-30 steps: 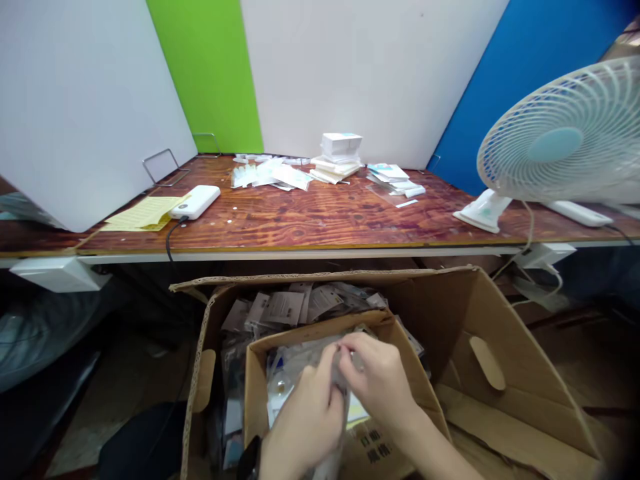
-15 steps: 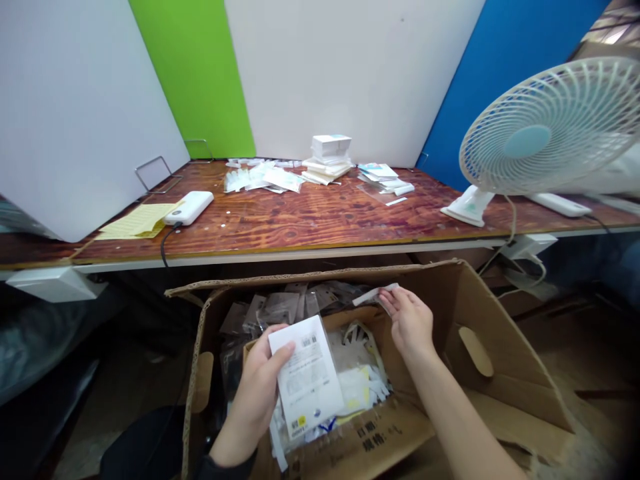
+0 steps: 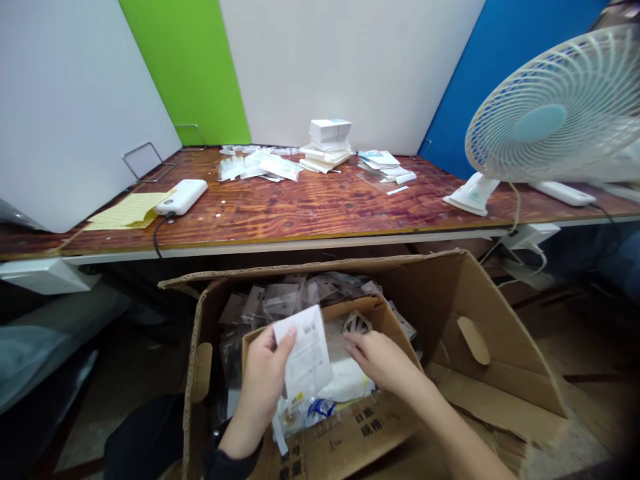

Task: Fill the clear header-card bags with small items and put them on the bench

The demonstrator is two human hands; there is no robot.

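Note:
My left hand (image 3: 263,377) is closed on a white printed packet (image 3: 306,350), held upright over a small cardboard box (image 3: 350,433) of clear-bagged items. My right hand (image 3: 383,360) reaches into that small box beside the packet, fingers bent down onto the white bagged items (image 3: 345,383); whether it holds anything is hidden. The small box sits inside a large open cardboard box (image 3: 450,300) that also holds several grey plastic packets (image 3: 280,297) at its back.
A wooden table (image 3: 310,217) stands behind the boxes with a white power bank (image 3: 181,197), yellow paper (image 3: 127,212), stacks of white packets and small boxes (image 3: 327,143), and a white fan (image 3: 545,127) at the right. White, green and blue panels back the table.
My right hand has come back from the large box's far rim, no longer holding the thin strip, and now reaches into the small box. My left hand keeps the white packet, now slightly tilted.

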